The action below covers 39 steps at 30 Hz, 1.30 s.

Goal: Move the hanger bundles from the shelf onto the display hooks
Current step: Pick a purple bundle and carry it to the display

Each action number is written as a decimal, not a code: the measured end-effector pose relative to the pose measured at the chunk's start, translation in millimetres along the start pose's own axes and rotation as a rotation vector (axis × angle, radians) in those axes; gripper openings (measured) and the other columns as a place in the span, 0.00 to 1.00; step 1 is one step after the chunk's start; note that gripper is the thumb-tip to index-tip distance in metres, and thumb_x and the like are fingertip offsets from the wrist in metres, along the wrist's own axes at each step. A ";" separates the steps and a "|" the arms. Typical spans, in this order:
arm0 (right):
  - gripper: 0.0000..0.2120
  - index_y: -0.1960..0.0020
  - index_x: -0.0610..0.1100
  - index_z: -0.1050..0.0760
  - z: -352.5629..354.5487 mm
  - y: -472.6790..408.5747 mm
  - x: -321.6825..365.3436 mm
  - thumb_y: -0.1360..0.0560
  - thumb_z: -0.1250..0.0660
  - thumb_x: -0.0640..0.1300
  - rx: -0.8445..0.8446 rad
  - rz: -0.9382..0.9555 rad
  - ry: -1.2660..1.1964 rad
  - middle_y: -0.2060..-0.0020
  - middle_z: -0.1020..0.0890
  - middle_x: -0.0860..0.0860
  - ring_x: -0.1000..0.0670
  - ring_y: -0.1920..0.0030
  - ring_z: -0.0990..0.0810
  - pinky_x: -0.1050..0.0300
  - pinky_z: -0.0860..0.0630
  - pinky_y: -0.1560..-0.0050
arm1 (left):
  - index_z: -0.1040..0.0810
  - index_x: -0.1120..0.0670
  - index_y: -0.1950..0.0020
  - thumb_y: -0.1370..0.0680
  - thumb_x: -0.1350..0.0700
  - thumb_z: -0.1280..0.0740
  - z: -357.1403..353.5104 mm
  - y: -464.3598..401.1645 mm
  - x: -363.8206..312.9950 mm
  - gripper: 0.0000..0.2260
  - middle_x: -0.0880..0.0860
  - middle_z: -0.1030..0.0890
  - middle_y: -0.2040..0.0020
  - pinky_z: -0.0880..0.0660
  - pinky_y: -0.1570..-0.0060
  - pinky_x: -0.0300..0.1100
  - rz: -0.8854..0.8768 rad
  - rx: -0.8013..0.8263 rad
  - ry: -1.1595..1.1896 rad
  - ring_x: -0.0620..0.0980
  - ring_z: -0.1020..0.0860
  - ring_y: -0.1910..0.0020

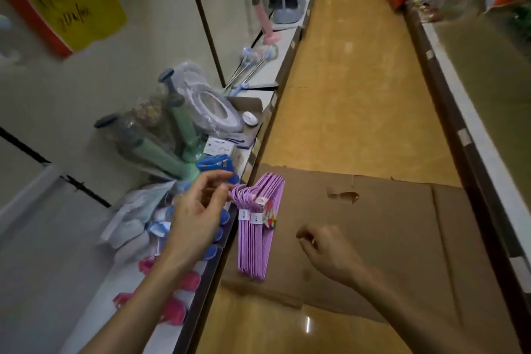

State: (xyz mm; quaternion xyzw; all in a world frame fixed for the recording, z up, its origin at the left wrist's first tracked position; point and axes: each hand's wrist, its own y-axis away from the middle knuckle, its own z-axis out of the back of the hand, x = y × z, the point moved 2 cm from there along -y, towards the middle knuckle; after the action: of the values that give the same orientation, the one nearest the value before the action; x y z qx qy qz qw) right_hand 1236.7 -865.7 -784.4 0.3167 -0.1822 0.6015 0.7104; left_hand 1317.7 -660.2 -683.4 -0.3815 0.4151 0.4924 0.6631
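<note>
Left hand [198,210] raised, arm extended forward, fingers pinched together at the tips. Right hand [324,250] lower, palm down, fingers loosely curled, empty.

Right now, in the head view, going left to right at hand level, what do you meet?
Pink items on the shelf → left hand → purple hanger bundle → right hand → flattened cardboard → opposite shelf edge.

Shop aisle, stocked shelf [253,152], handwritten yellow price sign [71,0]
</note>
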 end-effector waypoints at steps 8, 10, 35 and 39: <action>0.11 0.42 0.46 0.21 -111.5 -79.6 -75.0 0.19 0.40 0.42 0.037 -0.034 -0.060 0.47 0.16 0.50 0.53 0.49 0.19 0.55 0.21 0.47 | 0.23 0.42 0.45 0.18 0.57 0.35 -48.9 -33.2 144.4 0.09 0.40 0.18 0.49 0.27 0.53 0.29 -0.066 0.060 -0.198 0.39 0.21 0.49; 0.10 0.43 0.46 0.21 -131.2 -100.9 -88.4 0.19 0.39 0.43 0.045 -0.052 -0.080 0.49 0.17 0.50 0.52 0.50 0.19 0.52 0.20 0.47 | 0.24 0.44 0.44 0.18 0.57 0.35 -56.3 -52.0 175.0 0.08 0.43 0.19 0.46 0.28 0.53 0.28 -0.079 0.017 -0.239 0.38 0.22 0.48; 0.12 0.36 0.48 0.26 -239.8 -155.5 -176.6 0.19 0.36 0.48 0.073 -0.239 -0.175 0.48 0.22 0.54 0.55 0.49 0.22 0.59 0.21 0.47 | 0.48 0.43 0.19 0.19 0.38 0.40 -122.6 -187.1 346.6 0.32 0.64 0.53 0.19 0.45 0.26 0.68 0.266 0.311 -0.917 0.73 0.46 0.24; 0.12 0.36 0.48 0.27 -244.9 -152.7 -189.8 0.18 0.36 0.48 0.086 -0.265 -0.195 0.50 0.23 0.54 0.57 0.53 0.24 0.66 0.27 0.56 | 0.36 0.44 0.23 0.21 0.35 0.40 -118.2 -191.1 352.5 0.27 0.63 0.37 0.26 0.41 0.28 0.66 0.203 0.314 -0.981 0.71 0.37 0.28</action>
State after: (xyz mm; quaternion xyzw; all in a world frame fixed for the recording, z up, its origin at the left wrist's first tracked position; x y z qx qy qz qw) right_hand 1315.0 -853.6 -1120.6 0.4247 -0.1811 0.4765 0.7482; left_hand 1542.5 -692.5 -1034.4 0.0402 0.1593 0.6067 0.7777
